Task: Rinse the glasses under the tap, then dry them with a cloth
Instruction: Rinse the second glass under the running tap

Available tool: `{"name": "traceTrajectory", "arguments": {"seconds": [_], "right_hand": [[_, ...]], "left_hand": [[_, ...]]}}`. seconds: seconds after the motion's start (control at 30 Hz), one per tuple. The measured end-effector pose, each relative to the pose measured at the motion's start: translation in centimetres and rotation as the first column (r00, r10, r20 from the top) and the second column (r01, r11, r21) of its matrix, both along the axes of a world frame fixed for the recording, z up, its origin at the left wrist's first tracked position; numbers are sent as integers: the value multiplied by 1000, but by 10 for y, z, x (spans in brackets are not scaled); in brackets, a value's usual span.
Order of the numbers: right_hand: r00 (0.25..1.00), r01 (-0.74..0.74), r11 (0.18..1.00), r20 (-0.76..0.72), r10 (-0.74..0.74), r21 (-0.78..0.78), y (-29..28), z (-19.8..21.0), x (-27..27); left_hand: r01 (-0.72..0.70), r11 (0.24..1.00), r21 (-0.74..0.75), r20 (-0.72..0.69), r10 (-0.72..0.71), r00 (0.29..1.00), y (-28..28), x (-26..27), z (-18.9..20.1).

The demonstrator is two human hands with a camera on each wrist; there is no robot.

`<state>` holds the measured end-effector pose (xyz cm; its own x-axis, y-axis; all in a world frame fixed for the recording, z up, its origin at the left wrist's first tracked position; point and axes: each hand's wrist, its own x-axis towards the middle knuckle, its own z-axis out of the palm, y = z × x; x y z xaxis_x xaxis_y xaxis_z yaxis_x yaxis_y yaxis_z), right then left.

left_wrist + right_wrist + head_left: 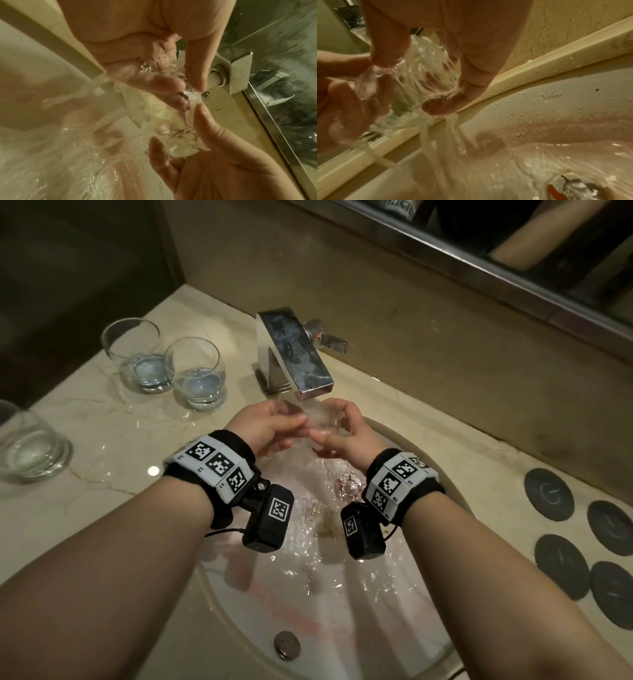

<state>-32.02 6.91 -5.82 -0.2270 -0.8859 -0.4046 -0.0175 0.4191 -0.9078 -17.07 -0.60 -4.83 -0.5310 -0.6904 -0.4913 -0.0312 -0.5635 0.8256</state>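
Observation:
A clear tumbler (pixel 310 416) sits in the water stream below the chrome tap (pixel 294 354), over the white sink (pixel 394 628). My left hand (pixel 289 413) grips it from the left and my right hand (pixel 322 421) grips it from the right. In the left wrist view water runs over the tumbler (pixel 173 121) between my left hand (pixel 188 86) and the right hand's thumb (pixel 205 119). The right wrist view shows my right hand (pixel 409 82) curled round the wet tumbler (pixel 419 67). Three more glasses (pixel 137 354) (pixel 197 373) (pixel 30 443) stand on the counter to the left, each with some water. No cloth is in view.
The marble counter (pixel 102 491) around the glasses is wet. Several dark round coasters (pixel 561 566) lie on the right. A mirror (pixel 513 241) runs along the back wall. Water sheets down the basin past the drain (pixel 349 486).

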Motion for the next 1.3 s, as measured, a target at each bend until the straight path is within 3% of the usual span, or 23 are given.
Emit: {"name": "traceTrajectory", "arguments": {"seconds": [0.13, 0.27, 0.33, 0.5, 0.7, 0.87, 1.03, 1.3], "right_hand": [[999, 29, 998, -39, -27, 57, -3, -1, 2], [982, 98, 993, -170, -85, 70, -12, 4, 7], [976, 77, 988, -213, -47, 133, -17, 6, 8], [983, 37, 984, -183, -5, 172, -16, 4, 6], [999, -3, 987, 32, -3, 162, -13, -5, 4], [999, -43, 999, 18, 43, -8, -3, -5, -3], [992, -49, 998, -121, 46, -24, -4, -2, -3], [999, 24, 1000, -39, -24, 19, -7, -1, 0]], "left_hand": [[4, 1000, 15, 8, -4, 1000, 0, 2, -1], [-50, 995, 87, -19, 52, 998, 4, 1, -5], [-76, 991, 113, -2, 77, 997, 5, 0, -7], [-22, 995, 94, -54, 27, 998, 3, 5, -6], [-38, 997, 64, -55, 42, 998, 2, 8, -5], [-71, 993, 95, -71, 78, 994, -1, 6, -5], [-93, 986, 141, -105, 108, 989, 0, 6, -6], [-59, 993, 104, -89, 68, 994, -3, 7, -3]]}}
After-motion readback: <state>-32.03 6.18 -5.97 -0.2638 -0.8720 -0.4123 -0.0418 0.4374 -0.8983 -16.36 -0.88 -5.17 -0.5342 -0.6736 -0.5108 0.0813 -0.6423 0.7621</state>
